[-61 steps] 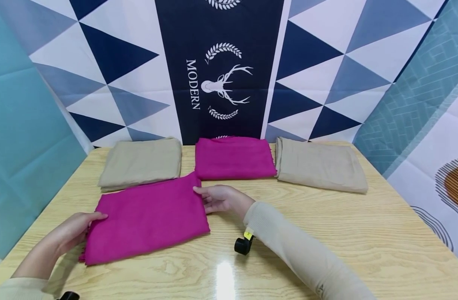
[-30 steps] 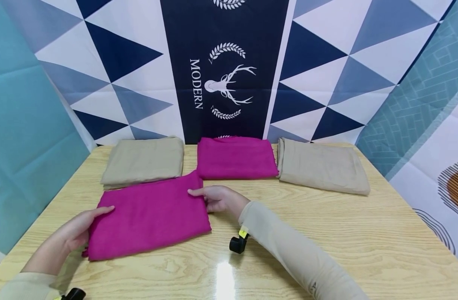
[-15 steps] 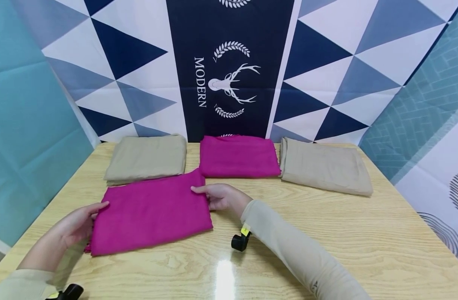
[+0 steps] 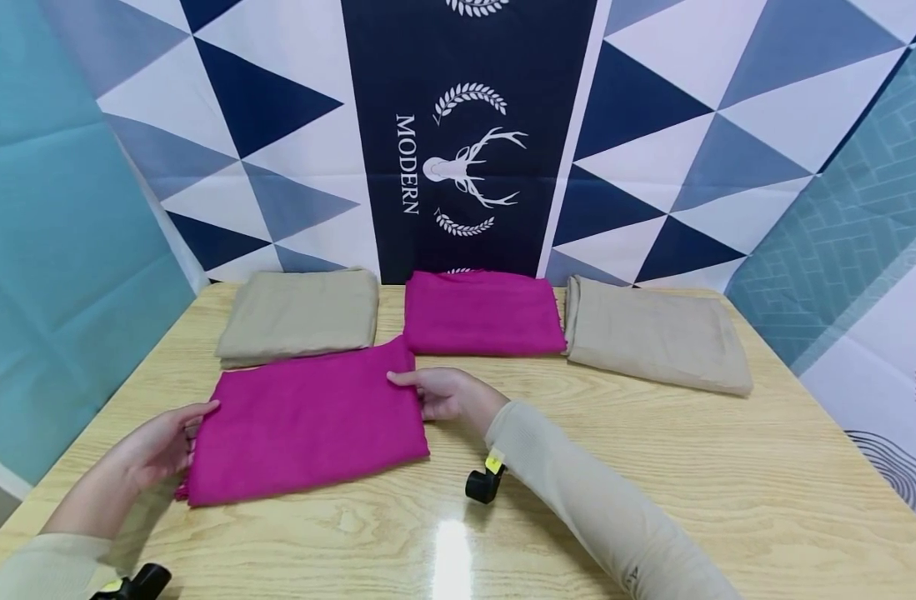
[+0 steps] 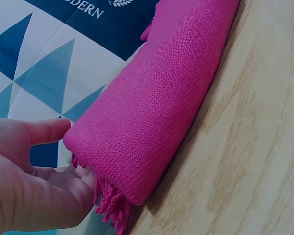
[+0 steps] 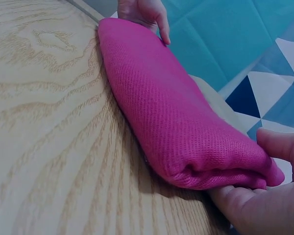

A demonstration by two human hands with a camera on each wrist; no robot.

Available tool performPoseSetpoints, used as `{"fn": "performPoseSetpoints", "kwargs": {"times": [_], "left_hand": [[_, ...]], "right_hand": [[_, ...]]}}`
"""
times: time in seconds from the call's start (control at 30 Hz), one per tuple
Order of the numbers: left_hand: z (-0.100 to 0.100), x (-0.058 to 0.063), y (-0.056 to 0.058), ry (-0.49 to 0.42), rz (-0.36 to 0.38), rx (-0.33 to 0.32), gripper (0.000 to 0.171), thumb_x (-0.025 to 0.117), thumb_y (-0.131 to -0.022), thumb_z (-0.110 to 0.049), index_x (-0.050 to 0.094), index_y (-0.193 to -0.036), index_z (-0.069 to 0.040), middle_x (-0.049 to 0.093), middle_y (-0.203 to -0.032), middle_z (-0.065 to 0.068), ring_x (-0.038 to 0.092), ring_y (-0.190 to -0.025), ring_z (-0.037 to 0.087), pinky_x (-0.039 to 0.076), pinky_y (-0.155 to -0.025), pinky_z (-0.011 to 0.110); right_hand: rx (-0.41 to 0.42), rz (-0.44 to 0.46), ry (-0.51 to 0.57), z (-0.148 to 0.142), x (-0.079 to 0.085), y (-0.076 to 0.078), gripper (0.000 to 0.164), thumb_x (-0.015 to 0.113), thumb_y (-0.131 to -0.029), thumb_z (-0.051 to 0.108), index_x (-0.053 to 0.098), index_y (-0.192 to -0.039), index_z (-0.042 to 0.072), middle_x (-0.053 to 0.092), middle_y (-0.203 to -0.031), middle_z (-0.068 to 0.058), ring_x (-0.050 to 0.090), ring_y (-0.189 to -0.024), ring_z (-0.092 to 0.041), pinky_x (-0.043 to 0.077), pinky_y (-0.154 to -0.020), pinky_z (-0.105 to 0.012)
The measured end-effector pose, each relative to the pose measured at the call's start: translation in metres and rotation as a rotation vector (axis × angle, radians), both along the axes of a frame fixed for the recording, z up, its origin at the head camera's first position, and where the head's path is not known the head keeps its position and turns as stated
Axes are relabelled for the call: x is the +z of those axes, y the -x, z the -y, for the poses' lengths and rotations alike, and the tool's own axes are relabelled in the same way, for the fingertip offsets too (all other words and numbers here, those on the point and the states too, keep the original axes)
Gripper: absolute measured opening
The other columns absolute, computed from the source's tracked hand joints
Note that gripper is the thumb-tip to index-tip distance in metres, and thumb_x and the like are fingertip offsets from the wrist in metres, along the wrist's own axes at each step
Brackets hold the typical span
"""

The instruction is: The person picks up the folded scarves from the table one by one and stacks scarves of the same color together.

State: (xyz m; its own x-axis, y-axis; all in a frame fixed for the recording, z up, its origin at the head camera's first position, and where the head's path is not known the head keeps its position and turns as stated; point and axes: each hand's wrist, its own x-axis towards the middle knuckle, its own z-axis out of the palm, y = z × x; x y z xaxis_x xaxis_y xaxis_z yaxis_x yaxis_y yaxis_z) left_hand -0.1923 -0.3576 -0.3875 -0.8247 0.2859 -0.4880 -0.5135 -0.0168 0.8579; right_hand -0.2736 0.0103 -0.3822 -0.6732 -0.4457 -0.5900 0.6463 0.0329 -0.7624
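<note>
A folded magenta scarf (image 4: 307, 425) with a fringed left end lies at a slant on the table's left half. My left hand (image 4: 153, 446) holds its left end, the thumb at the top edge and the fingers by the fringe underneath. At the far right corner, my right hand (image 4: 453, 392) grips the scarf with the thumb above and the fingers tucked below; the right wrist view shows the folded layers (image 6: 225, 171) between them. The scarf's far edge meets a folded beige cloth (image 4: 300, 312), and its far right corner comes up to a second folded magenta scarf (image 4: 483, 312).
Another folded beige cloth (image 4: 656, 333) lies at the back right, touching or nearly touching the second magenta scarf. Behind the wooden table (image 4: 653, 467) hangs a patterned backdrop (image 4: 458, 167). A wrist camera (image 4: 483, 483) sits under the right forearm.
The front scarf's left end has shifted slightly away from me, turning it a little straighter. My left thumb reached farther over the scarf, then drew back to its edge. The right hand keeps its grip.
</note>
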Motion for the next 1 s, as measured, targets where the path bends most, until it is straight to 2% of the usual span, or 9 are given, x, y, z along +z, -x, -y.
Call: {"fn": "performPoseSetpoints", "kwargs": {"times": [0.37,0.47,0.6,0.77,1.0], "left_hand": [[-0.004,-0.003,0.001,-0.057,0.042,-0.01,0.033,0.041,-0.106,-0.035,0.066,-0.086,-0.025,0.071,-0.078,-0.013,0.069,-0.073,0.002,0.058,-0.07,0.019],[-0.006,-0.004,0.0,-0.024,0.062,-0.004,0.031,0.042,-0.105,-0.037,0.062,-0.087,-0.023,0.07,-0.076,-0.012,0.069,-0.072,0.003,0.058,-0.07,0.021],[-0.01,-0.005,-0.001,0.058,0.086,0.038,0.024,0.043,-0.104,-0.04,0.056,-0.093,-0.023,0.069,-0.079,-0.012,0.069,-0.075,0.005,0.058,-0.073,0.025],[-0.011,-0.007,0.0,0.13,0.091,0.071,0.024,0.045,-0.102,-0.044,0.052,-0.101,-0.021,0.069,-0.081,-0.01,0.069,-0.077,0.008,0.058,-0.075,0.028],[-0.016,-0.005,0.003,0.116,0.084,0.053,0.033,0.05,-0.101,-0.04,0.042,-0.114,-0.012,0.07,-0.082,-0.007,0.071,-0.078,0.01,0.059,-0.076,0.029]], "right_hand": [[-0.002,0.005,0.01,-0.001,-0.002,0.0,0.044,0.056,-0.1,0.02,0.044,-0.137,0.0,0.056,-0.107,-0.007,0.059,-0.099,-0.017,0.041,-0.116,-0.04],[-0.009,0.011,0.019,0.0,-0.003,0.0,0.044,0.056,-0.1,0.02,0.044,-0.137,0.0,0.056,-0.108,-0.008,0.059,-0.099,-0.017,0.041,-0.116,-0.04],[-0.017,0.01,0.029,0.002,-0.005,-0.001,0.042,0.056,-0.1,0.019,0.045,-0.135,-0.001,0.057,-0.107,-0.008,0.06,-0.099,-0.017,0.041,-0.116,-0.04],[-0.017,0.008,0.025,0.004,-0.006,-0.001,0.041,0.056,-0.1,0.019,0.047,-0.134,-0.002,0.058,-0.103,-0.007,0.059,-0.098,-0.017,0.041,-0.116,-0.041],[-0.03,0.028,0.013,0.003,-0.004,0.0,0.041,0.054,-0.1,0.016,0.045,-0.135,-0.003,0.054,-0.106,-0.007,0.057,-0.103,-0.018,0.04,-0.117,-0.039]]}}
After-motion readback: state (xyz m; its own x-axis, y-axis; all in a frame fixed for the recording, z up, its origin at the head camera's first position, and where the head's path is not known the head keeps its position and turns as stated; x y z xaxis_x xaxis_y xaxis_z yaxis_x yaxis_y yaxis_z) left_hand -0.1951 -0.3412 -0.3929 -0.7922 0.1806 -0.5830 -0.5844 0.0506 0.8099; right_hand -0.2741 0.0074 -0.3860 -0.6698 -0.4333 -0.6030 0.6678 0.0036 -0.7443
